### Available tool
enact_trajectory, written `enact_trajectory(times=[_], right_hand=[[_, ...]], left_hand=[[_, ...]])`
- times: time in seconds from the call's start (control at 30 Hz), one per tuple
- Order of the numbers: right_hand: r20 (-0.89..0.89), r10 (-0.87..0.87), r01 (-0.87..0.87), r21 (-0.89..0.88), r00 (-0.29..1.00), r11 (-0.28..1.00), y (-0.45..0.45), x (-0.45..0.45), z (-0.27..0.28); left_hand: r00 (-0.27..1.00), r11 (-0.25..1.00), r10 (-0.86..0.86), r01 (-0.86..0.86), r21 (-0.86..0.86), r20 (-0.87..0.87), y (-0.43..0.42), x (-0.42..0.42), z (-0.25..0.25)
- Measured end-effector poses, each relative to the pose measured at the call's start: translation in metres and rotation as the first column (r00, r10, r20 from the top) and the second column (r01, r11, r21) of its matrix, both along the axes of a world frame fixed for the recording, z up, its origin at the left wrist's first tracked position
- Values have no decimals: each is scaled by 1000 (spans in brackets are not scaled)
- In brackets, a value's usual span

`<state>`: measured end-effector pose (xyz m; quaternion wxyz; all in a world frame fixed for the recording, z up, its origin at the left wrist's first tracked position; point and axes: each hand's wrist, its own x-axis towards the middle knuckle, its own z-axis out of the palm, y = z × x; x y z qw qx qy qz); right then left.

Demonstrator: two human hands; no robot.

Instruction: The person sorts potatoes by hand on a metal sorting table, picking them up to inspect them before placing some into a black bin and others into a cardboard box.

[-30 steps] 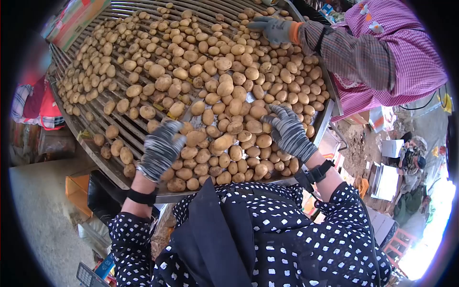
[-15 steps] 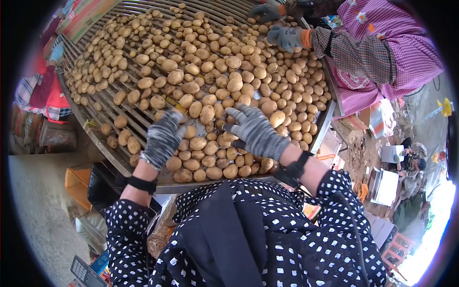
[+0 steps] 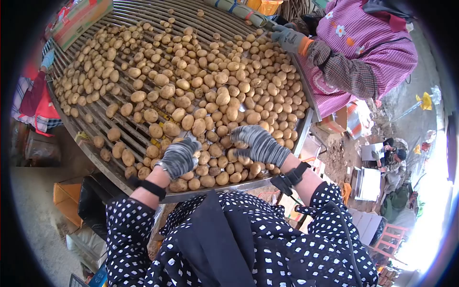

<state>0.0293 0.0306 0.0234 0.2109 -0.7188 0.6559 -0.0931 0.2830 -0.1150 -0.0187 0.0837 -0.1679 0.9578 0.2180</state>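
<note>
Many tan potatoes (image 3: 223,99) lie spread over a slatted metal sorting table (image 3: 125,125). My left hand (image 3: 180,157), in a grey striped knit glove, is curled low among the potatoes at the near edge. Its fingertips are turned inward, and whatever they close on is hidden. To its right, my right hand (image 3: 262,145), gloved alike, rests over the potatoes with fingers arched and the thumb held apart. Small potatoes lie between the two hands, close to the thumb and fingertips.
Across the table at right, a co-worker's grey-gloved hand (image 3: 290,38) is at the rim. Another person's blue-gloved hand (image 3: 48,59) is at the far left edge. A cardboard box (image 3: 80,24) sits at the back left, and an orange-sided box (image 3: 67,203) stands below the table.
My left hand has curled its fingers and shifted right among the potatoes. My right hand has arched its fingers. The co-worker's hand has drawn to the rim; the view has shifted.
</note>
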Motion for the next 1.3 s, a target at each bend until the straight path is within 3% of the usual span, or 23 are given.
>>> enact_trajectory(times=[0.03, 0.07, 0.1, 0.13, 0.17, 0.2, 0.23, 0.27, 0.3, 0.33, 0.37, 0.4, 0.43, 0.47, 0.57, 0.6, 0.67, 0.73, 0.9, 0.97, 1.17, 1.23, 1.3], right_hand=[[108, -131, 127, 44, 985, 991, -9, -7, 2], [177, -180, 206, -141, 968, 968, -17, -19, -14], [105, -237, 251, -157, 966, 955, -31, -24, -10], [62, -295, 301, -176, 953, 937, -49, -27, -13], [23, -351, 349, -189, 936, 918, -66, -27, -18], [33, -347, 347, -190, 937, 919, -80, -26, -21], [-53, -294, 283, -151, 954, 947, -94, -26, -24], [-138, -240, 226, -111, 961, 968, -106, -25, -26], [-239, -220, 152, -272, 946, 950, -107, -19, -38], [-250, -223, 163, -237, 942, 958, -112, -14, -40], [-262, -224, 175, -200, 939, 964, -114, -10, -39], [-229, -187, 166, -105, 955, 980, -112, -5, -31], [-194, -148, 149, -9, 970, 989, -107, 0, -25], [-130, -62, 48, -112, 990, 993, -96, -4, -36], [34, -88, 89, -12, 996, 996, -71, -8, -32], [37, -100, 100, -7, 994, 995, -67, -8, -29], [246, -281, 270, 80, 928, 960, -60, -4, -22], [195, -226, 219, 56, 954, 974, -58, 10, -14], [114, -158, 152, 63, 981, 986, -72, 24, -21], [113, -165, 158, 65, 980, 985, -76, 29, -21], [343, -321, 266, 197, 883, 943, -89, 27, -23], [406, -282, 197, 238, 869, 951, -90, 13, -21], [586, -169, 174, 49, 792, 984, -94, -4, -28]], left_hand=[[988, 970, 149, -136, 202, -48, 0, 2, 2], [929, 780, 364, -263, 568, -70, 2, 4, -4], [928, 785, 366, -266, 560, -72, 1, 6, 2], [824, 294, 563, -275, 915, 66, 1, 8, 11], [717, -299, 629, -134, 945, 301, 2, 10, 17], [704, -437, 655, 56, 898, 275, 5, 8, 21], [701, -429, 658, 48, 902, 276, 7, 5, 28], [778, 453, 616, -223, 863, -122, 9, 0, 37], [916, 963, 269, -252, 97, -298, 9, -3, 42], [879, 865, 413, -297, 404, -237, 4, -1, 10], [885, 869, 404, -294, 398, -230, 2, 4, -14], [686, 353, 725, -284, 892, -68, 0, 9, -33], [495, -315, 819, -32, 949, 288, 0, 9, -35], [495, -111, 861, -51, 992, 122, 7, 8, -38], [586, -128, 805, 25, 991, 89, 3, -9, -25], [465, -334, 778, -264, 905, 423, 3, -33, 15], [568, -262, 745, -232, 937, 349, 9, -48, 26], [672, -125, 715, -152, 980, 195, 13, -61, 27], [661, -27, 723, -262, 965, 200, 9, -65, 22], [736, 405, 677, -368, 837, -4, 11, -61, 3], [610, 158, 792, -271, 950, 43, 6, -62, -10], [685, 434, 725, -371, 821, -74, 1, -58, -13], [585, 52, 806, -222, 974, 90, -4, -52, 10]])
